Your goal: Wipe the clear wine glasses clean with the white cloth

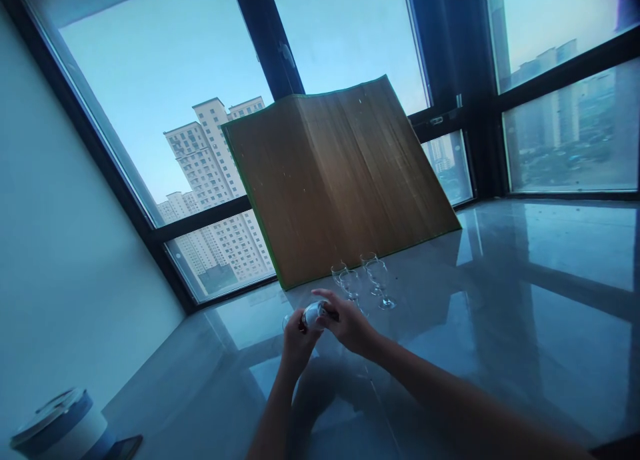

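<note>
My two hands hold a stemmed glass (314,315) between them, lying on its side above the floor. My left hand (299,345) is closed round its stem end, and the round foot shows just left of that hand. The fingers of my right hand (349,323) are bent over the bowl end. Whether a cloth is in or on the bowl cannot be made out. Just beyond my right hand several clear stemmed glasses (379,279) stand upright in a small group on the glossy tiled floor (430,327).
A brown bamboo mat (340,180) with green edging leans against the dark-framed window behind the glasses. At the lower left stands a white and blue lidded container (60,427), with a dark flat object (127,448) beside it. A pale wall (75,260) rises on the left.
</note>
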`<state>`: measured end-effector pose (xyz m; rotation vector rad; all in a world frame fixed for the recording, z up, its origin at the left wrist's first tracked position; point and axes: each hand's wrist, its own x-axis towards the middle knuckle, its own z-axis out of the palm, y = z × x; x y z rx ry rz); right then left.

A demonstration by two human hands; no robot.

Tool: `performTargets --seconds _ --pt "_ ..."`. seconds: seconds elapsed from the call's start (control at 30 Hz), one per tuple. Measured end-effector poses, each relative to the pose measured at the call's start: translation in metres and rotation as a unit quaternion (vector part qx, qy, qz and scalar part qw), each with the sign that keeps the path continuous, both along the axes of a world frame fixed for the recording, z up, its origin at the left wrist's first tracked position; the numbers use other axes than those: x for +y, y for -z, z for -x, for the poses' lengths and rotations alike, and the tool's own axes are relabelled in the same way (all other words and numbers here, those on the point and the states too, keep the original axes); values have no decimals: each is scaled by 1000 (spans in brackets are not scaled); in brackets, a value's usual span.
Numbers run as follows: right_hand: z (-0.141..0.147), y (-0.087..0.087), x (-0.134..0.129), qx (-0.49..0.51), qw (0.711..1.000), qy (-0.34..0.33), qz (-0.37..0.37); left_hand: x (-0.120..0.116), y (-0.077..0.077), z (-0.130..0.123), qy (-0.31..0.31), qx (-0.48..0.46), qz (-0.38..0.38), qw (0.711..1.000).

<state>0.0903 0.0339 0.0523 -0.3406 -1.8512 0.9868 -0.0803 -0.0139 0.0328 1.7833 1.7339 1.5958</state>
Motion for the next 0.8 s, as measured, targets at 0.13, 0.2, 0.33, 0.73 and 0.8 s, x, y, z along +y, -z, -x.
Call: performTargets --seconds 0.13,0.2,0.33,0.73,0.8 --pt "1 1 1 47 997 -44 48 2 2 2 16 -22 18 999" --pt "3 3 1 64 996 -40 57 4 5 4 27 -41 24 999" --pt "8 7 -2 102 990 -5 92 7 8 6 49 -74 38 995" --pt "7 -3 -11 213 949 -37 228 4 6 6 98 -168 98 976" --pt "2 -10 -6 236 941 -29 241 4 7 9 92 -227 109 963"
